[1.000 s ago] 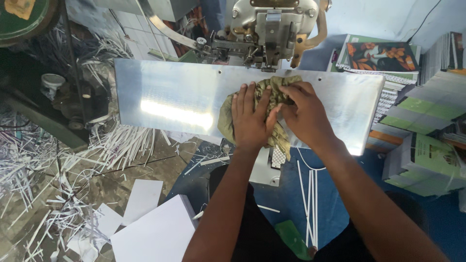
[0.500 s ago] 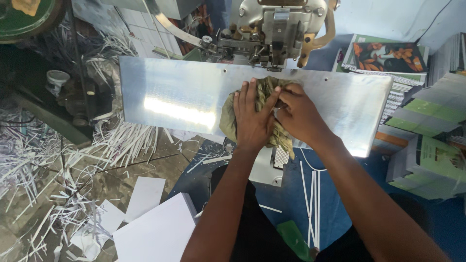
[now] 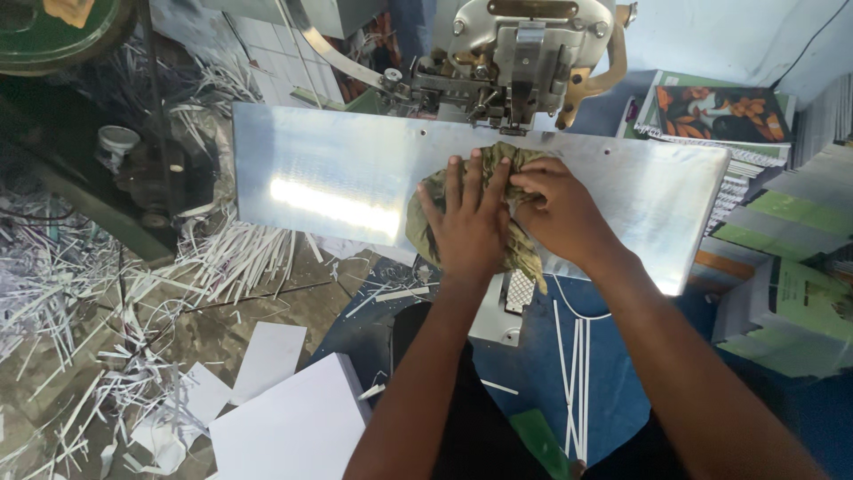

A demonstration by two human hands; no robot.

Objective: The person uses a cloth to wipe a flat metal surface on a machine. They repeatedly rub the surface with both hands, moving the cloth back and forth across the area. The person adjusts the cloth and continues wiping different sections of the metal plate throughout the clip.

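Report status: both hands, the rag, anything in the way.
Left hand flat on rag. Right hand gripping rag. Machine head right behind.

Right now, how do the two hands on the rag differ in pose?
The left hand lies flat with spread fingers pressing the olive rag onto the metal plate; the right hand is curled, its fingers bunching the rag's upper edge. The left hand sits nearer the plate's front edge; the right hand reaches closer to the machine head. Both are bare and touch the same rag.
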